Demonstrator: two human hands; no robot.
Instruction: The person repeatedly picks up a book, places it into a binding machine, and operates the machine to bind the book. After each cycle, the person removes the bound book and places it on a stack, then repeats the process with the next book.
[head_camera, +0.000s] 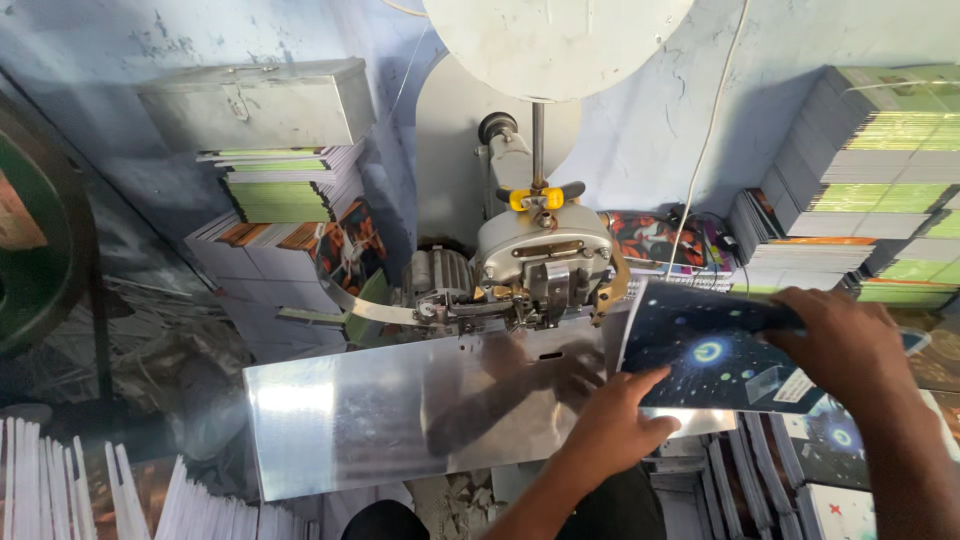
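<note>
Head view: I grip the dark notebook (715, 360) in my right hand (850, 340), left hand (615, 425) fingers spread flat on its near edge, stitching machine (545, 270) just left.

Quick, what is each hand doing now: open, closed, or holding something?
Left hand: open, fingers pressing on the near edge of the dark notebook.
Right hand: closed on the same notebook's far edge, holding it.

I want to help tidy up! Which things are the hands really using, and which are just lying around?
In use: left hand, right hand, dark blue booklet, shiny metal table, grey machine.

Lying about: metal box, green booklet stacks, white page bundles.
</note>
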